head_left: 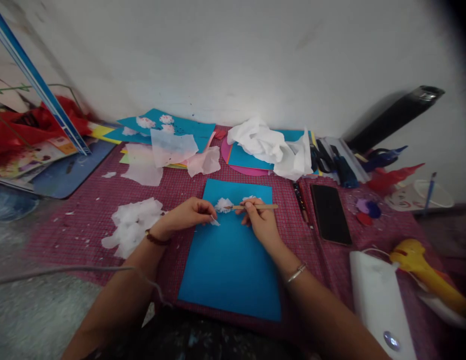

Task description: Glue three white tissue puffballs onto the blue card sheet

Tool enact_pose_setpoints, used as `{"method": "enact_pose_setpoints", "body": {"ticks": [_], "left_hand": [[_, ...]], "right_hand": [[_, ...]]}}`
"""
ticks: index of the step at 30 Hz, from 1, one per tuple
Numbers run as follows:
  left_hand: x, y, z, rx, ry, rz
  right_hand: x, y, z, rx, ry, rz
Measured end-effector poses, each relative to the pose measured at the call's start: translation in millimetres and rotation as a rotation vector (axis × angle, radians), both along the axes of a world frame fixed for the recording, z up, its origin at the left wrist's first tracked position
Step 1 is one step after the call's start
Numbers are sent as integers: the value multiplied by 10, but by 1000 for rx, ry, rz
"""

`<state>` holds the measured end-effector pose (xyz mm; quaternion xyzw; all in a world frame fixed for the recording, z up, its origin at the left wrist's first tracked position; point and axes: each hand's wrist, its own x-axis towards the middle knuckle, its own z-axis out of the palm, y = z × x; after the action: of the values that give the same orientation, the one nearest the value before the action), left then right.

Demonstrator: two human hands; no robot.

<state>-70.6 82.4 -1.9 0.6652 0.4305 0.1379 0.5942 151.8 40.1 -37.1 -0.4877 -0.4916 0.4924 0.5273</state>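
A blue paper sheet (229, 260) lies in front of me on a red checked mat (90, 220). Near its top edge sits a small white tissue tuft (222, 205). My right hand (260, 220) is closed around a thin wooden stick (255, 206), whose tip points left into the tuft. My left hand (187, 214) rests at the sheet's left edge, fingers pinched on a small white tissue scrap (214, 220) beside the tuft.
A pile of torn white tissue (131, 225) lies left of the sheet. Behind are more blue sheets (180, 127), crumpled white paper (270, 145), scissors (321, 157), a black phone (330, 214), a white power bank (381, 300) and a yellow glue gun (424, 267) at right.
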Motion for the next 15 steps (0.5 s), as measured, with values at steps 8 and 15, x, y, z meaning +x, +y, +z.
{"method": "enact_pose_setpoints", "body": {"ticks": [8,15], "left_hand": [[217,-68,-287,397,18,189],[251,-77,-316,395,13,244]], "right_hand": [[16,-29,46,-28,13,-61],[33,-37,13,-60,14,-13]]}}
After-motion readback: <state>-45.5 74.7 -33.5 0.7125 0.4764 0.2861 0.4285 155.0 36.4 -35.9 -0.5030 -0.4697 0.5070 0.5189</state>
